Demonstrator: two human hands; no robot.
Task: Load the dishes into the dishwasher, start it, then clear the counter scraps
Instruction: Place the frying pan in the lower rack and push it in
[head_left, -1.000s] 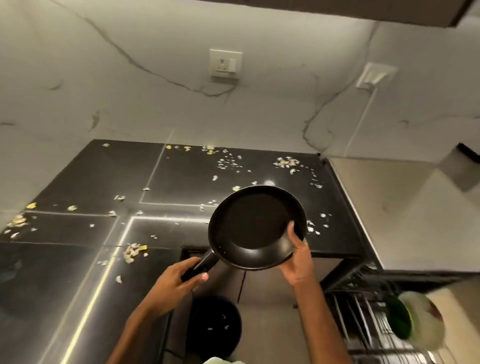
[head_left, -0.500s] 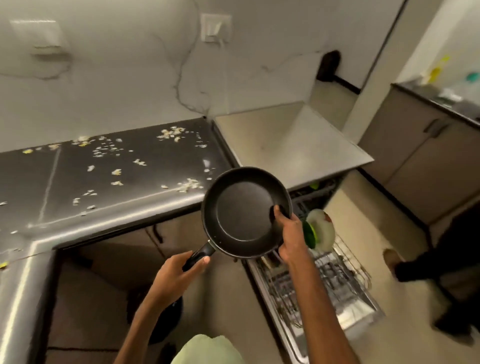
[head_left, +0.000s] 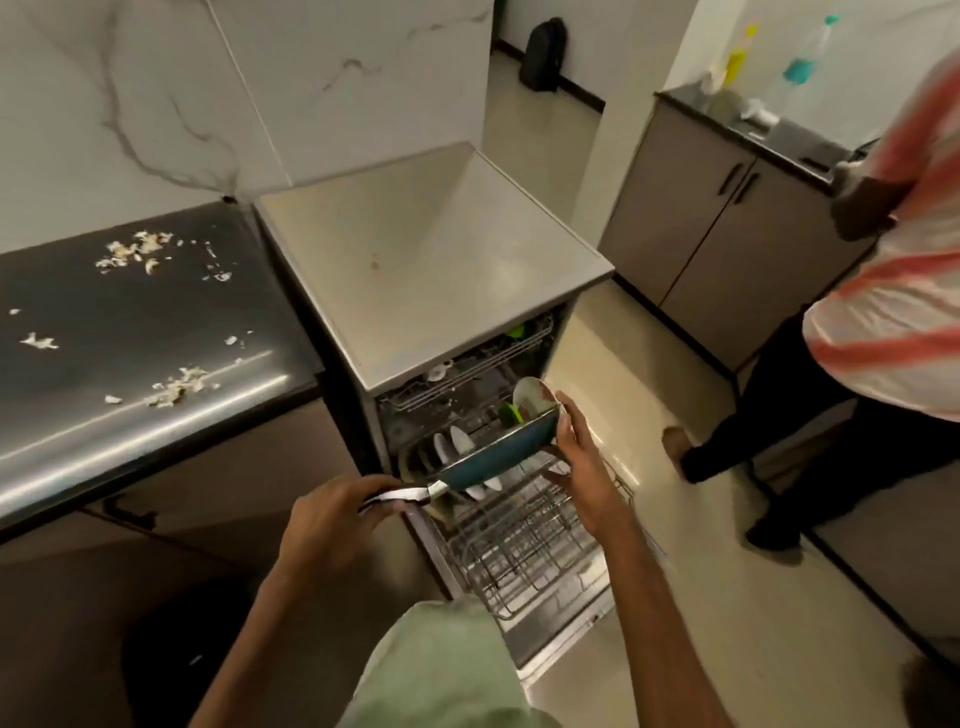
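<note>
Holding the pan (head_left: 493, 457) on edge over the pulled-out lower rack (head_left: 524, 566), I have my left hand (head_left: 332, 514) wrapped round its handle (head_left: 395, 496) and my right hand (head_left: 576, 467) gripping the far rim, so I judge the best move is to lower it slowly into the free slots in front of the plates (head_left: 460, 440), handle kept off them. To the left the dark surface (head_left: 130, 322) carries scraps (head_left: 135, 252), not yet cleared, and another person (head_left: 883, 322) stands by the cabinets (head_left: 727, 249) on the right.

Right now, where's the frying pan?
Head view, centre: the frying pan is tilted over the dishwasher's pulled-out lower rack, left hand gripping its handle, right hand at its rim.
</note>
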